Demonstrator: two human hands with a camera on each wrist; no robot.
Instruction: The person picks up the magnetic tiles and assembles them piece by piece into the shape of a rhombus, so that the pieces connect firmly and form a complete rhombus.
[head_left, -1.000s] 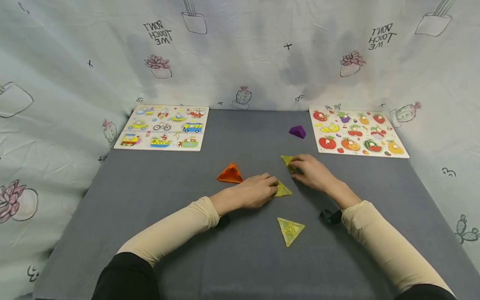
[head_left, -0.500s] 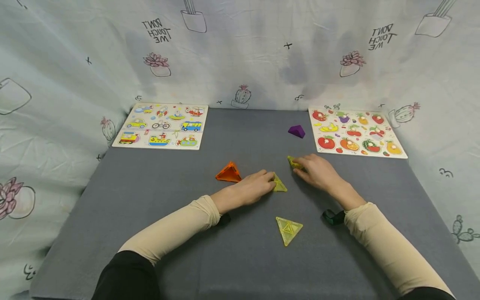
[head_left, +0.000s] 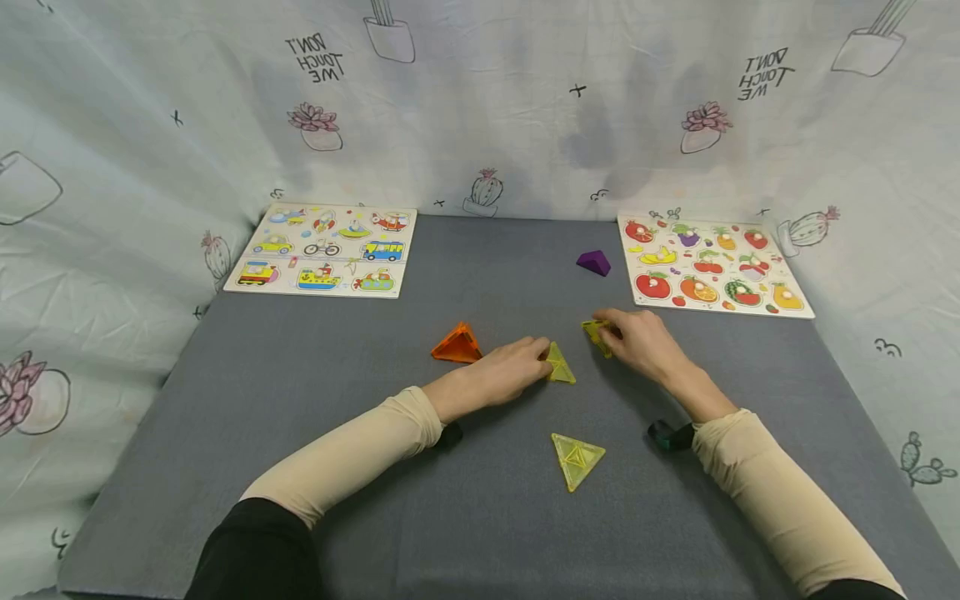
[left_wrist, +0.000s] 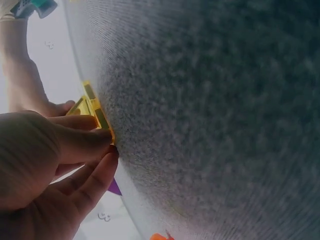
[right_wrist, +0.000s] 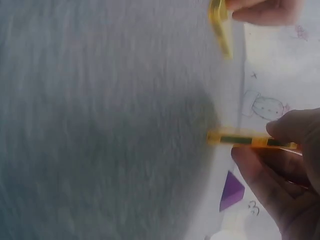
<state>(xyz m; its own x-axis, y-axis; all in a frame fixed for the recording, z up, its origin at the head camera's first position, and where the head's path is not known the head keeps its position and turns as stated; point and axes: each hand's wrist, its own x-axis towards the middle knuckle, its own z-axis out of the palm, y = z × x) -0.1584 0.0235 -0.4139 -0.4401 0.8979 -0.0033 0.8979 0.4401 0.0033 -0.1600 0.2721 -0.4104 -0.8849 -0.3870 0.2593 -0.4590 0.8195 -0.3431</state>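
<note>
In the head view, my left hand (head_left: 510, 371) holds a yellow triangular magnetic tile (head_left: 560, 365) low over the table's middle. Its thumb and fingertips pinch the edge in the left wrist view; the right wrist view shows a bent yellow shape there, blurred. To the right, my right hand (head_left: 645, 340) pinches another yellow triangular magnetic tile (right_wrist: 250, 140) between thumb and fingers, edge-on to the right wrist camera. A gap separates the two held tiles. Nearer me lies a third yellow triangular tile (head_left: 577, 462), flat. Just beyond my left hand sits an orange triangular piece (head_left: 457, 343).
A purple angular piece (head_left: 594, 262) lies toward the back. A vehicle picture board (head_left: 322, 250) stands at back left, a fruit picture board (head_left: 712, 265) at back right. Patterned cloth (head_left: 487, 100) hangs behind the grey tabletop (head_left: 300, 400).
My right hand has moved slightly right with its tile, which is now tilted and farther from the left one. My left hand has shifted slightly up and left with its tile.
</note>
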